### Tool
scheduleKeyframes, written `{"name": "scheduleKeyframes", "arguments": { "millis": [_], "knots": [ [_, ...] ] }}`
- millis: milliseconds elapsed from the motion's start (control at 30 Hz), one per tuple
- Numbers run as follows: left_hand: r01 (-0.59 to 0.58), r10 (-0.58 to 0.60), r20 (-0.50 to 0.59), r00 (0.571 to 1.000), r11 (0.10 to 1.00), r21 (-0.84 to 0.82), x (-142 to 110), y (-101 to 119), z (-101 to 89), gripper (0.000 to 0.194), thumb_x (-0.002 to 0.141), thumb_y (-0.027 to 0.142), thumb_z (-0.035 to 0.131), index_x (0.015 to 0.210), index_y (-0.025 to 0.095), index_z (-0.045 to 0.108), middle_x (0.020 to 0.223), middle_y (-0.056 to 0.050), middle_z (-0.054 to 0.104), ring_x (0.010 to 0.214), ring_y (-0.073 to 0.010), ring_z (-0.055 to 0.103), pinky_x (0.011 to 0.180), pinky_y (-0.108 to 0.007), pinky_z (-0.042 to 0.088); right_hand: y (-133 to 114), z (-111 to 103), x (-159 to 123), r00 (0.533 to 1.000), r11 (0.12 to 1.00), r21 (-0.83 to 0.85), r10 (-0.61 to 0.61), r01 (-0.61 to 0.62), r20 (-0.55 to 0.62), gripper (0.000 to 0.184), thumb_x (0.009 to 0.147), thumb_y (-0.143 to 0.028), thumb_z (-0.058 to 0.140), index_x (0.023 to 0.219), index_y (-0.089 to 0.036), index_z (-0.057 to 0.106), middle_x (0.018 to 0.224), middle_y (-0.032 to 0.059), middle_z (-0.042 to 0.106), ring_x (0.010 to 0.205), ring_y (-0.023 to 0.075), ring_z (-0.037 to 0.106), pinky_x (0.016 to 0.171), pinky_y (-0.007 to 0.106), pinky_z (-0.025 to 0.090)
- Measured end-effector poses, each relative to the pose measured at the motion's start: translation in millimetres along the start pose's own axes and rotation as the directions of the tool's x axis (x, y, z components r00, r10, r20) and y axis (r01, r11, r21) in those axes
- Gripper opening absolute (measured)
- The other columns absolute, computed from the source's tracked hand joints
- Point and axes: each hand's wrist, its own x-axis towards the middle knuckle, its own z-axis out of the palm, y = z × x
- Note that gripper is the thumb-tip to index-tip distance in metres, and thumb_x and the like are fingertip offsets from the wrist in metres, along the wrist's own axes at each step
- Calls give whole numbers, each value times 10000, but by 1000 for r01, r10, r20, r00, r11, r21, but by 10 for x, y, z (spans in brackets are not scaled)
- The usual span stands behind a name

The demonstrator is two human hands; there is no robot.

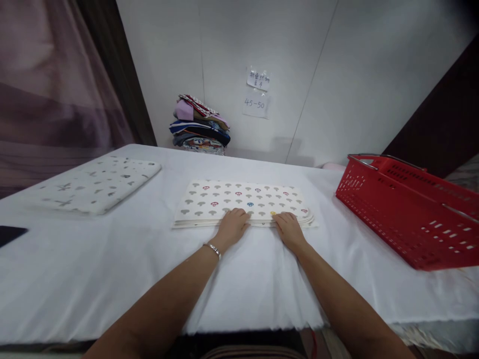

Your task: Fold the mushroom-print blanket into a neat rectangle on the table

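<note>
A folded white cloth (232,200) printed with grey, red, blue and yellow mushrooms lies flat in front of me, its layers showing along the near edge. My left hand (233,227), with a silver bracelet at the wrist, is closed on that near edge, left of its middle. Farther right on the same edge, my right hand (289,230) has its fingers curled on the top layer. The undersides of both hands and part of the thumbs are hidden.
Another folded patterned cloth (101,183) lies at the left, with a dark flat item (11,234) nearer me. A red plastic basket (407,214) stands at the right on the white-covered table (149,279). Folded fabrics (200,124) are stacked by the back wall, beside paper signs (256,104).
</note>
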Motion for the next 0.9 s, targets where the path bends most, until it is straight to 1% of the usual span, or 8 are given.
{"name": "scheduleKeyframes", "arguments": {
  "millis": [167, 267, 367, 500, 600, 700, 800, 900],
  "knots": [
    [26, -27, -23, 999, 998, -51, -4, -15, 22, 182, 884, 241, 487, 1027, 209, 595, 973, -40, 588, 952, -189, 496, 857, -349, 380, 19, -3, -8, 1000, 1000, 3, -1, 1, -3, 308, 900, -90, 382, 1104, -177, 596, 1019, 78, 644, 958, 206, 521, 893, 372, 341],
    [34, -35, -18, 999, 998, -58, -5, -27, 27, 146, 873, 247, 510, 980, 202, 598, 963, -36, 587, 945, -186, 497, 859, -347, 382, 23, 6, -15, 1000, 1000, 9, -6, 6, -21, 295, 892, -79, 401, 1080, -176, 608, 1031, 77, 642, 977, 202, 518, 886, 362, 347],
    [63, -64, -18, 998, 997, -42, -16, -10, -14, 112, 843, 213, 547, 943, 198, 596, 969, -40, 582, 946, -189, 497, 832, -338, 391, 12, 2, -13, 999, 1000, 9, -4, 4, -34, 281, 891, -91, 416, 1060, -183, 620, 1061, 81, 629, 1003, 204, 509, 875, 359, 358],
    [116, -116, -12, 993, 993, -19, -33, 34, -100, 60, 816, 169, 567, 861, 192, 601, 957, -50, 588, 939, -205, 500, 807, -346, 396, -24, -36, 3, 1000, 1000, -14, -6, 6, -6, 270, 891, -106, 425, 1052, -193, 623, 1053, 83, 627, 994, 209, 511, 866, 364, 364],
    [107, -107, 0, 994, 994, -30, -37, 35, -111, 57, 823, 164, 556, 838, 193, 603, 931, -45, 596, 927, -203, 510, 809, -350, 393, -47, -53, 26, 999, 999, -47, -17, 18, 30, 234, 899, -147, 445, 1059, -195, 609, 1051, 84, 624, 979, 219, 509, 870, 373, 360],
    [80, -80, -8, 997, 996, -31, -35, 3, -69, 56, 832, 183, 550, 835, 197, 604, 917, -42, 595, 919, -197, 512, 811, -351, 389, -57, -20, 85, 996, 996, -69, -51, 56, 72, 227, 915, -181, 437, 1077, -210, 593, 1050, 81, 615, 959, 218, 509, 870, 377, 353],
    [56, -57, -18, 998, 998, -24, -27, -20, -40, 72, 843, 195, 537, 829, 198, 608, 902, -40, 590, 900, -189, 512, 811, -349, 382, -97, 38, 186, 988, 989, -81, -114, 123, 99, 265, 907, -159, 439, 1134, -202, 570, 1018, 87, 608, 955, 216, 507, 868, 372, 349],
    [61, -61, 0, 998, 998, -2, -23, 1, -96, 92, 856, 197, 522, 832, 190, 611, 897, -42, 595, 894, -190, 511, 805, -350, 378, -207, 65, 283, 983, 984, -79, -154, 162, 101, 263, 892, -142, 458, 1126, -179, 574, 986, 92, 607, 939, 222, 505, 845, 360, 361]
  ]
}}
